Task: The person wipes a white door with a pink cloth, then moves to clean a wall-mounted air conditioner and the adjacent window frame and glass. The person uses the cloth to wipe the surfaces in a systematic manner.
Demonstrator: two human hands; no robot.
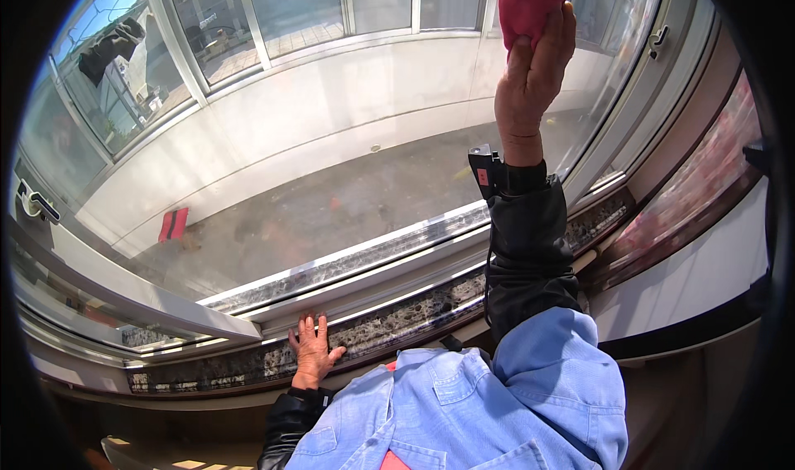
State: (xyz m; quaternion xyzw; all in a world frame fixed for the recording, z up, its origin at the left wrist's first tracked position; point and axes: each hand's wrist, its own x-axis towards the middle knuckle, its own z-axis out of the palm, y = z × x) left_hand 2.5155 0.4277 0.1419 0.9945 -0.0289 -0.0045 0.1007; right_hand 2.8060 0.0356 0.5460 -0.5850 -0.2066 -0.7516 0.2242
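Head view: the right hand is raised high at the far right, fingers closed around a red cloth pressed against the window pane. A black sleeve covers that forearm, with a blue jacket below it.

The left hand lies open, fingers spread flat on the dark marbled sill at the near left, holding nothing. It is well apart from the cloth.

Beyond the glass lies a grey balcony floor, with a small red object on it at the far left. A window handle shows at the left edge.
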